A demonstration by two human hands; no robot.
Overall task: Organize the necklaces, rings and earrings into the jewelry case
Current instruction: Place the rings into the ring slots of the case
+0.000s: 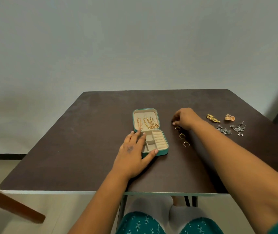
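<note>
While left hand (133, 150) rests flat steadying the jewelry case (151, 134), right hand (184, 118) fingers pinch at a small ring (173, 123): light, hard, slippery; take by the band.

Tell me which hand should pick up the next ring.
Right. The right hand is already at the row of rings, while the left hand rests on the jewelry case, steadying it.

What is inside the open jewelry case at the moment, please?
The jewelry case holds gold necklaces hung in its lid; the ring rolls and visible compartments look empty. The left hand covers the base's left side, hiding anything there.
</note>
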